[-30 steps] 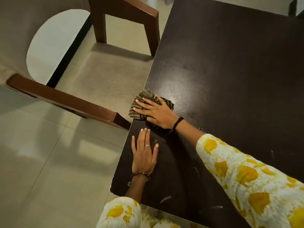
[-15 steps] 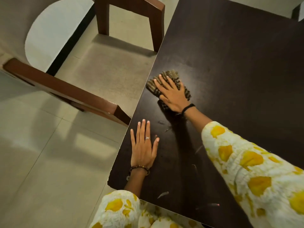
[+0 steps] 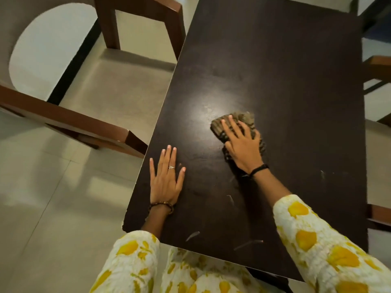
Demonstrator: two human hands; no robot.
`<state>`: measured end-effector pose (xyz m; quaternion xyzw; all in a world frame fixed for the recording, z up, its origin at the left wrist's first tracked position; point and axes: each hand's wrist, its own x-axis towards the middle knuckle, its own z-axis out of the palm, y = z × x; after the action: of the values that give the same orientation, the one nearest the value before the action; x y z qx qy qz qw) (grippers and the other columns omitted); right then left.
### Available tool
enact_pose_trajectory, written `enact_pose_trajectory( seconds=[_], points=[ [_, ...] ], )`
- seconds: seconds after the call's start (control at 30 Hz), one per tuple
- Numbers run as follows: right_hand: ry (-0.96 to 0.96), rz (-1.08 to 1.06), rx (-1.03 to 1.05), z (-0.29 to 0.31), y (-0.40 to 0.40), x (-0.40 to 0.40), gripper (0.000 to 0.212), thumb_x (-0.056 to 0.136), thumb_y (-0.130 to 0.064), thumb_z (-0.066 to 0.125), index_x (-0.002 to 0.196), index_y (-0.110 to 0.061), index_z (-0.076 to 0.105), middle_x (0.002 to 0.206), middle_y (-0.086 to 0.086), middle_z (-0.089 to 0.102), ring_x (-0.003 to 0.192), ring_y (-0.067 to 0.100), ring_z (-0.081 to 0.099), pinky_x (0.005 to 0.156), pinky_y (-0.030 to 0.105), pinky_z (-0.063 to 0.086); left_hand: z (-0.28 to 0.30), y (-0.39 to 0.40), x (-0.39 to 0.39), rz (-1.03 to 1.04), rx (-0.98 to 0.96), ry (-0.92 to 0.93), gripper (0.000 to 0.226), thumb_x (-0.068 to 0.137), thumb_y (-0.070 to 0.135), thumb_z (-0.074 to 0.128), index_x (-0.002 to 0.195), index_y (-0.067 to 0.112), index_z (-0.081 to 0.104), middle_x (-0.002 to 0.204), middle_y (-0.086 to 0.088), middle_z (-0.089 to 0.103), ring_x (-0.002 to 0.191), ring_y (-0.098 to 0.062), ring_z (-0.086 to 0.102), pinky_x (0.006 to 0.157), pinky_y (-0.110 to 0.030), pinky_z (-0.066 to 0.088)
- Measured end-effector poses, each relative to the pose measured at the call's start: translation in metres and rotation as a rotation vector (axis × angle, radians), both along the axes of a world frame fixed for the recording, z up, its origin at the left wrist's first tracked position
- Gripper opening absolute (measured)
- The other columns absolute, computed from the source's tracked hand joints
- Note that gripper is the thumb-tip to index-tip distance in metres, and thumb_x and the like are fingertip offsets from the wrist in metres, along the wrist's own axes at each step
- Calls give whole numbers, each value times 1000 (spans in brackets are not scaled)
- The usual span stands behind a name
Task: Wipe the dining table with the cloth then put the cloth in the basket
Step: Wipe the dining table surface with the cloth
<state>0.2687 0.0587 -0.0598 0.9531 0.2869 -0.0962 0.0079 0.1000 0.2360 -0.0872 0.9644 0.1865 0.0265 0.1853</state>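
The dark brown dining table (image 3: pixel 285 66) fills the middle and right of the view. A crumpled grey-brown striped cloth (image 3: pixel 243 118) lies on it near the centre. My right hand (image 3: pixel 241 144) presses flat on the cloth with fingers spread, covering most of it. My left hand (image 3: pixel 166 178) rests palm down on the bare tabletop near the left edge, fingers apart, holding nothing. A few pale smears mark the table's near part. No basket is in view.
A wooden armchair (image 3: pixel 69 119) with a beige seat stands close against the table's left side. Parts of other chairs (image 3: pixel 378 68) show past the right edge. Pale floor tiles (image 3: pixel 42 208) lie to the left.
My right hand has slid the cloth from the table's left edge toward its middle. The left hand has stayed flat in the same spot.
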Motion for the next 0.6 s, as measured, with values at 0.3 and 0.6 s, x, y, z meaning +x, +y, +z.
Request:
enact_pose_trajectory(
  seconds=[0.3,0.6],
  points=[
    [-33,-499,-66,3,55,-47,75,76,-43,62,140,-13,40,144,18,41,113,33,54,85,55,45,1,-3,4,17,87,47,55,93,34,28,140,6,31,145,-13,38,134,-25,32,110,-51,20],
    [-75,-381,-28,-4,67,-31,71,71,-48,62,136,-25,47,141,10,47,109,24,58,82,50,48,-5,0,1,-1,85,35,55,93,35,27,142,8,23,147,-11,32,136,-21,24,112,-46,10]
  ],
)
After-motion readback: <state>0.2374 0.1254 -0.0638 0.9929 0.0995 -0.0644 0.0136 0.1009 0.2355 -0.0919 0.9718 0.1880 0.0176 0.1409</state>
